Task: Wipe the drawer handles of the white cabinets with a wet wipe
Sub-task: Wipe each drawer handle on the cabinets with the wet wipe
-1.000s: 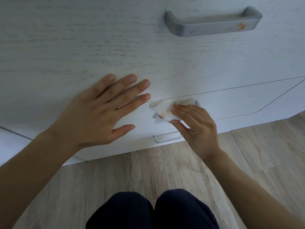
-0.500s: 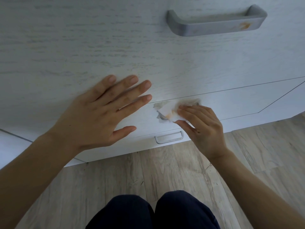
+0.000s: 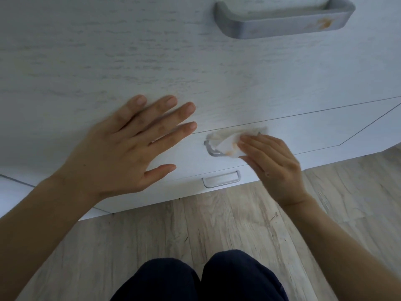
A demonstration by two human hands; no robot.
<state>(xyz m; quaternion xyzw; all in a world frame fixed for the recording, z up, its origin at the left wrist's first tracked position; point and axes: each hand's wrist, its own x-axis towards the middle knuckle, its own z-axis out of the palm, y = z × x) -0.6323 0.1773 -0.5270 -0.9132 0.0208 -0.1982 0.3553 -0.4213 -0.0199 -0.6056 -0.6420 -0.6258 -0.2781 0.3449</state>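
The white cabinet [image 3: 108, 51] fills the upper view with three drawer fronts. My left hand [image 3: 121, 148] lies flat with spread fingers against the top drawer front. My right hand [image 3: 271, 164] pinches a crumpled wet wipe [image 3: 227, 142], stained orange, and presses it on the middle drawer's metal handle [image 3: 209, 149]; only the handle's left end shows. The large grey top handle [image 3: 282, 22] carries an orange stain near its right end. A small bottom handle [image 3: 221, 180] sits just above the floor.
Pale wood-look floor [image 3: 217, 224] runs below the cabinet. My knees in dark trousers [image 3: 199, 279] are at the bottom centre. At the right the cabinet front angles away along a slanted seam [image 3: 368, 124].
My right hand has slid the wipe to the right along the middle handle, uncovering the handle's left end. My left hand stays flat on the drawer front.
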